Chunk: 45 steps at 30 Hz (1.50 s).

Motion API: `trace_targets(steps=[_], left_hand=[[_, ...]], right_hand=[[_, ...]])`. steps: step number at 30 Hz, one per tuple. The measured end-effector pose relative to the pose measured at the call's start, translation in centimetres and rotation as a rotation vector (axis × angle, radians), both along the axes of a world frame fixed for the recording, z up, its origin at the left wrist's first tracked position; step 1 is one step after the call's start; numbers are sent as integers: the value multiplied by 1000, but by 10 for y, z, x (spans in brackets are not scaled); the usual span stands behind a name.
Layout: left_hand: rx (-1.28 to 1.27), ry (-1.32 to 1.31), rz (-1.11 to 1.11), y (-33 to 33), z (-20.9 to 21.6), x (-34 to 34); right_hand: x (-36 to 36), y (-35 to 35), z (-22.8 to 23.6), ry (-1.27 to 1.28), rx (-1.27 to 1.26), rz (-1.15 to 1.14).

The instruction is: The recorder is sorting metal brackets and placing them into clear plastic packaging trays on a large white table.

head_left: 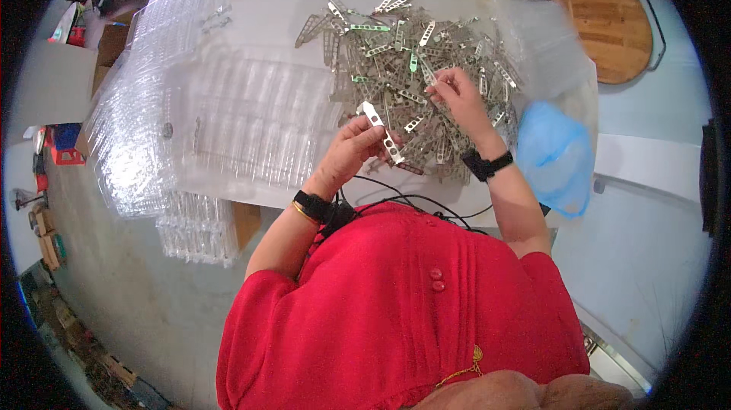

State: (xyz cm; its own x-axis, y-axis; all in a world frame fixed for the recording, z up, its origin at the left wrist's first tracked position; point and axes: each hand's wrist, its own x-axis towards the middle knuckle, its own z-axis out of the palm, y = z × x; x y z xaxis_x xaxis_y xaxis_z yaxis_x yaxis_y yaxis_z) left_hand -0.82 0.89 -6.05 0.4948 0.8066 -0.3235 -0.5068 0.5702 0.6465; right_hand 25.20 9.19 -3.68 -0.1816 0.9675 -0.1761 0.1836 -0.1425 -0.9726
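My left hand (352,146) is closed on a flat, shiny metal bracket (371,114) with a row of round holes, held tilted at the near left of a heap. My right hand (461,99) pinches the end of another slim metal bracket (429,73) over the heap's middle; part of that piece blends into those behind it. Beneath both hands spreads the loose pile of metal brackets (415,123), many of them with holes, a few catching greenish light. Left of the pile lies a clear plastic tray (255,109) with long narrow compartments.
More clear trays (126,143) are stacked at the table's left, some hanging over its edge. A blue plastic bag (554,155) sits at the right edge, below a clear plastic sheet (544,41). Beyond it stands a round wooden stool (605,25). Black cables (411,198) run along my waist.
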Motion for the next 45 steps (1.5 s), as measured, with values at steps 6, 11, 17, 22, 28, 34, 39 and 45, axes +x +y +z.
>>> trace_targets(steps=[6, 11, 17, 22, 28, 34, 39, 45], left_hand=[[45, -136, 55, 12, -4, 0], [63, -319, 19, 21, 17, 8], [22, -419, -34, 16, 14, 13], [68, -419, -57, 12, 8, 10], [146, -381, -132, 9, 16, 5], [195, -313, -152, 6, 8, 0], [224, -299, -180, 6, 6, -6], [235, -252, -194, 7, 12, -7]], right_hand=[[-7, -53, 52, 477, -108, -16], [-15, -87, 57, 599, -164, -22], [-28, -115, 45, 550, -218, -20], [-27, -127, 41, 424, -312, 127], [-46, -127, 58, 697, -398, 107], [-51, -125, 65, 569, -475, 96], [-59, -122, 73, 506, -529, 85], [-66, -116, 69, 349, -460, 122]])
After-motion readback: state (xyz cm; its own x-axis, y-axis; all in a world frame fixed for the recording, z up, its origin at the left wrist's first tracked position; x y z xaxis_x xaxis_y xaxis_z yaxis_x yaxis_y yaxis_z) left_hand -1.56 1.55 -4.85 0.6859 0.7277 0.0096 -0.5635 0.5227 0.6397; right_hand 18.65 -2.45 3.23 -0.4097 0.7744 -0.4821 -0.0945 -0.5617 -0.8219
